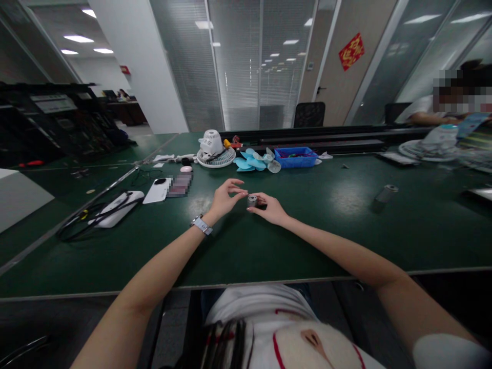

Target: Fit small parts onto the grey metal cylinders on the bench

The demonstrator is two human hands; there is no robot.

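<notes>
Upright on the table in front of me is a small grey metal cylinder (251,201), with openings visible in its top face. The thumb and fingers of my right hand (272,209) grip it from the right side. My left hand (226,199) is just to its left, thumb and index fingertips brought together beside the cylinder's upper rim while other fingers stay raised. Whatever is between those fingertips, if anything, is too small to make out. A second similar metal cylinder (386,193) stands farther right on the table.
Behind my hands are a white fan housing (211,142), light-blue fan blades (251,161) and a blue bin (295,158). Left lie a white phone (157,191) and a white power strip (119,209) with black cable. Another person (426,108) sits at the far right.
</notes>
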